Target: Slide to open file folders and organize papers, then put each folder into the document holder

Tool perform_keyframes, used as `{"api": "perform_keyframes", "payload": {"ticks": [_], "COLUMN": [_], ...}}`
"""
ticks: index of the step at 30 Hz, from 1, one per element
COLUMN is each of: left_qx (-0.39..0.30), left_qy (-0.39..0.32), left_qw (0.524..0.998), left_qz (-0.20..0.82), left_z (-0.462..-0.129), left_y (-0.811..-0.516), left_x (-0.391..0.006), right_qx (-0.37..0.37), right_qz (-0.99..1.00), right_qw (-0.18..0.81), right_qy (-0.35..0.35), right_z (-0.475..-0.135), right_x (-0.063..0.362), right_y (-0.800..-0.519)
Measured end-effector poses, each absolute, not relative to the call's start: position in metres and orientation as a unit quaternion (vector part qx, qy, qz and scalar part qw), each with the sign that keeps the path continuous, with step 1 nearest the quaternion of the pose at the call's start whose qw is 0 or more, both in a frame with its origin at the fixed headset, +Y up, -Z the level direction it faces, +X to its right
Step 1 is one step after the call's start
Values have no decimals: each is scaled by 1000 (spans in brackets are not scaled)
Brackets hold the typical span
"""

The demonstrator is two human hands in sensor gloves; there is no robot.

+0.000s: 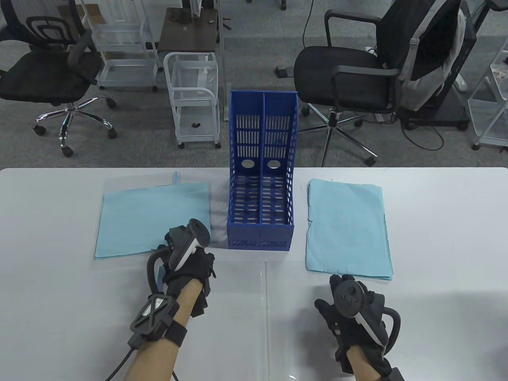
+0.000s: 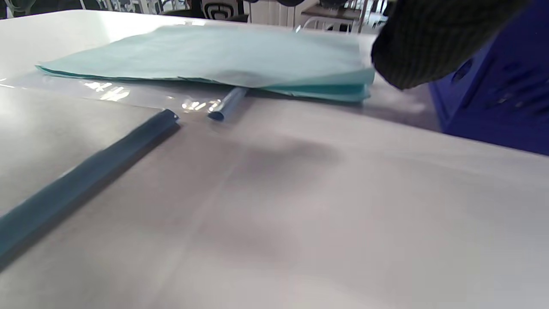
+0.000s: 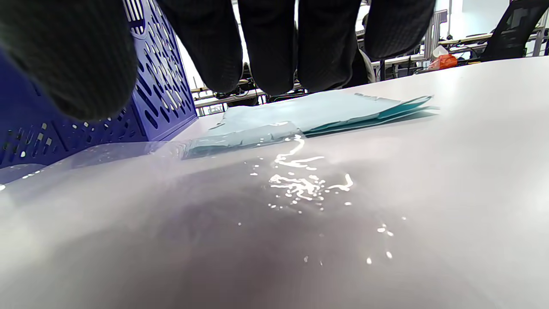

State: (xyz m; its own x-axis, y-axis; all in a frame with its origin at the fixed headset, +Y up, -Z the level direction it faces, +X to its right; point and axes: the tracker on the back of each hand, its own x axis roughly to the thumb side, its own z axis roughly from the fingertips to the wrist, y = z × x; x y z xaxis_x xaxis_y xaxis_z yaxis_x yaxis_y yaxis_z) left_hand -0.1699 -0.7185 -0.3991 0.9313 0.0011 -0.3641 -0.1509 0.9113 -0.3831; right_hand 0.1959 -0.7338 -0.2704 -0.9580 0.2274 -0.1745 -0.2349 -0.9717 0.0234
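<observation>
Document holder (image 1: 260, 238) between paper stacks (image 1: 347, 228), left hand (image 1: 190, 262) grip unclear, right hand (image 1: 353, 305) loosely open

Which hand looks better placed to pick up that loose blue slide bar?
Probably the left hand: the blue slide bar lies right beside it, while the right hand hovers across the table near the other papers.

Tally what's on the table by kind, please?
Blue holder: 1
Light-blue paper stacks: 2
Blue slide bars: 2
Clear folder covers, near and under the left stack: at least 2
Total: 7
</observation>
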Motion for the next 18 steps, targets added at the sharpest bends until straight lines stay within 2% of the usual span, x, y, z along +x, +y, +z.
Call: {"api": "perform_keyframes", "payload": {"ticks": [3,8,13,18], "left_qx": [-227,-219,-226,-234], "left_qy": [196,210,186,180], "left_qw": [953,952,955,955], "left_qz": [42,29,33,13], "left_z": [-421,-445,-455,-461], "left_y": [-731,-747,-758,-757], "left_x": [-165,-166,-171,-169], "right_qx": [-86,-84,-83,-89], "right_qz": [987,986,984,983], "right_qw": [132,145,155,154], "right_qy": [21,25,27,33], "right_z": [-270,-270,-270,-271], "right_x": [198,200,201,203], "right_y": [-735,-736,-737,-740]}}
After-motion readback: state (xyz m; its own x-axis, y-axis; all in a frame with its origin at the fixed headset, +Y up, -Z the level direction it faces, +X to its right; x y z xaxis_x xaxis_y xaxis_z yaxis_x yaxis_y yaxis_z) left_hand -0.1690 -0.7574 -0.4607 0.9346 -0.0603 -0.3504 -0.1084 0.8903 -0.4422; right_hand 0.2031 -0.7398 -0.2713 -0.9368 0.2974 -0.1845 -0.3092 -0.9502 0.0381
